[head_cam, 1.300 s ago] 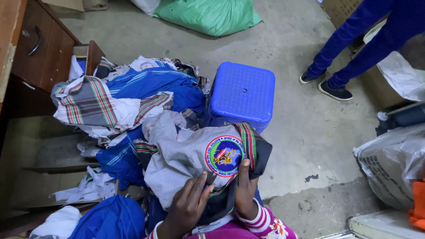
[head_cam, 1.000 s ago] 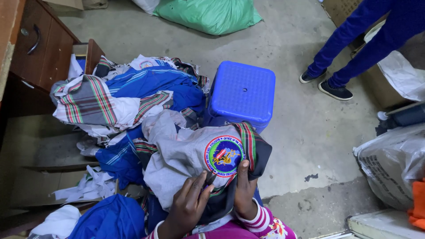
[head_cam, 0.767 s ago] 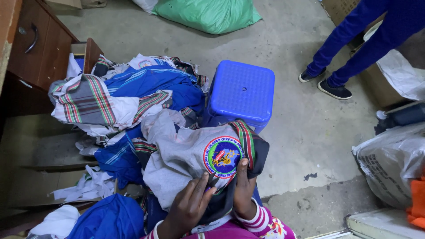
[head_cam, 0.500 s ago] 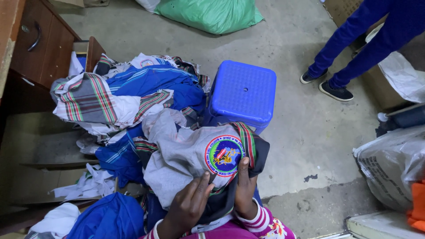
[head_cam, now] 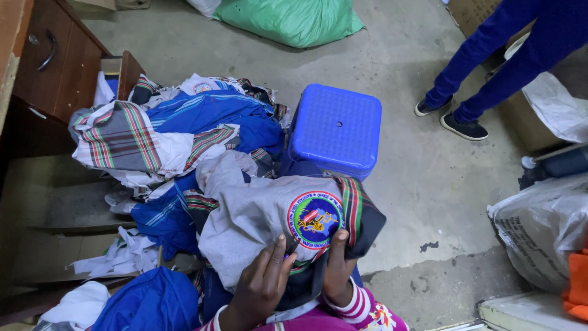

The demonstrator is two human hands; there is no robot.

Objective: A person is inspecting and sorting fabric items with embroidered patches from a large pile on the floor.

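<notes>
Both hands sit on one grey garment point(head_cam: 257, 227) draped over the person's lap, so the fabric is braced from two sides and lies spread flat with its patch facing up. Left hand point(head_cam: 260, 288) lies palm-down with fingers loosely spread, pressing the cloth just below the round embroidered badge point(head_cam: 315, 219); it looks like a small dark object is pinched near its fingertips, too small to tell. Right hand point(head_cam: 339, 270) is curled around the garment's edge just right of the left hand, thumb on top, pinning the fold directly under the badge. Garment: grey body, dark lining, red-green-white striped trim point(head_cam: 352, 208) at the collar, badge with blue ring and green rim. Beyond the hands stands a blue plastic stool point(head_cam: 335, 129); up and left of them, a heap of blue and striped clothes point(head_cam: 177, 135).
</notes>
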